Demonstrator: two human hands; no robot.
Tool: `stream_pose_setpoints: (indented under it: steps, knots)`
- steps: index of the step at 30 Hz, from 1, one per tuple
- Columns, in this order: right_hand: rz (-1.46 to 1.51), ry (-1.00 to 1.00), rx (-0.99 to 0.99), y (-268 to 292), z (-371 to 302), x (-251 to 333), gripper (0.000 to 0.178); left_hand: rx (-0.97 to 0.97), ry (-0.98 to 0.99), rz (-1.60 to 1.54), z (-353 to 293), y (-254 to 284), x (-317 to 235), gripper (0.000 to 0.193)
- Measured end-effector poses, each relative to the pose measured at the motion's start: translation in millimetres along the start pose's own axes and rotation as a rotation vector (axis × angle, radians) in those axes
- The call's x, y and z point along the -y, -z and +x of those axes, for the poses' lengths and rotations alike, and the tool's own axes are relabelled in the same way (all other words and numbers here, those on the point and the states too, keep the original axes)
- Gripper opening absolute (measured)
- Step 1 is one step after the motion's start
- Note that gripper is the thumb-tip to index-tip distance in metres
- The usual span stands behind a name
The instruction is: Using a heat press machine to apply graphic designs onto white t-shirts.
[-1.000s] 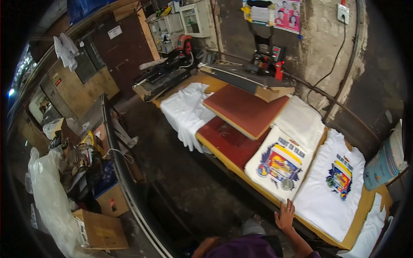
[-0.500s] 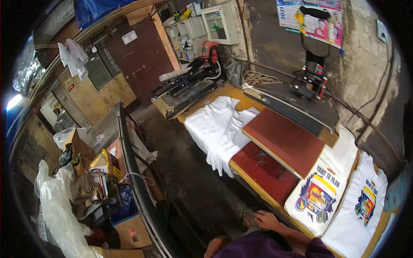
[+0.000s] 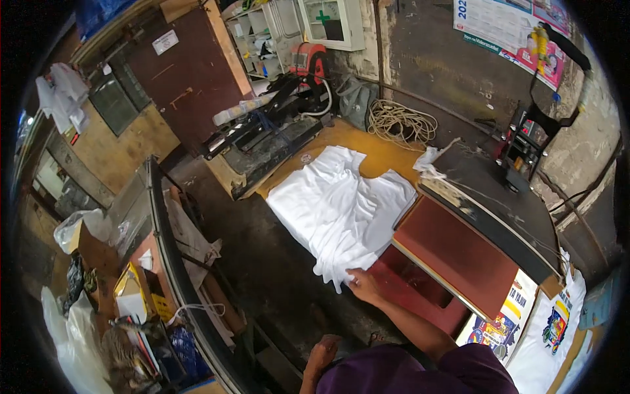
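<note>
Several white T-shirts [image 3: 335,210] lie in a loose, rumpled pile on the table, with sleeves drooping over its near edge. Stretched forward, my right hand [image 3: 365,286] is at the pile's near right corner, its fingers reaching out to the cloth. It looks open; I cannot make out whether cloth lies between the fingers. My left hand [image 3: 323,352] hangs low in front of my body, away from the table, its fingers too small and dark to read. Right of the pile, a brown-red board [image 3: 456,246] sits above a red base [image 3: 415,282].
A printed white shirt [image 3: 563,322] lies on the table's right end. A black heat press [image 3: 272,128] with a red top stands at the far end. Coiled rope [image 3: 400,121] lies by the wall. On the left, a cluttered bench [image 3: 155,217] holds boxes, plastic bags and a tabby cat [image 3: 121,348].
My right hand has moved from in front of my body forward to the corner of the shirt pile. The view has shifted nearer the pile. My left hand stays low.
</note>
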State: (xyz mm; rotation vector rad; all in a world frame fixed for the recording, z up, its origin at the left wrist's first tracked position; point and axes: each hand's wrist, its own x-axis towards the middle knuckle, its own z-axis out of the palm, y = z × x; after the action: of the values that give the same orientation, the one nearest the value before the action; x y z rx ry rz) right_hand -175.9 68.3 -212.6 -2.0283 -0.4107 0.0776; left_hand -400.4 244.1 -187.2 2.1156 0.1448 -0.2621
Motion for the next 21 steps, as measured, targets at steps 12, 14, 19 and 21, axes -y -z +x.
stream_pose_setpoints:
  steps: [12,14,19,21]
  knots:
    - [-0.554,-1.052,-0.731,21,260,-92,0.044,-0.091,-0.103,0.172,182,220,82,0.022]
    - [-0.534,-0.887,-0.590,37,275,-106,0.037,-0.123,-0.154,0.248,203,254,101,0.021]
    - [0.401,-0.491,-1.149,73,301,-98,0.022,-0.078,-0.117,0.152,270,291,106,0.020]
    - [0.482,-0.382,-1.122,63,308,-60,0.046,-0.037,-0.276,0.111,305,293,72,0.022]
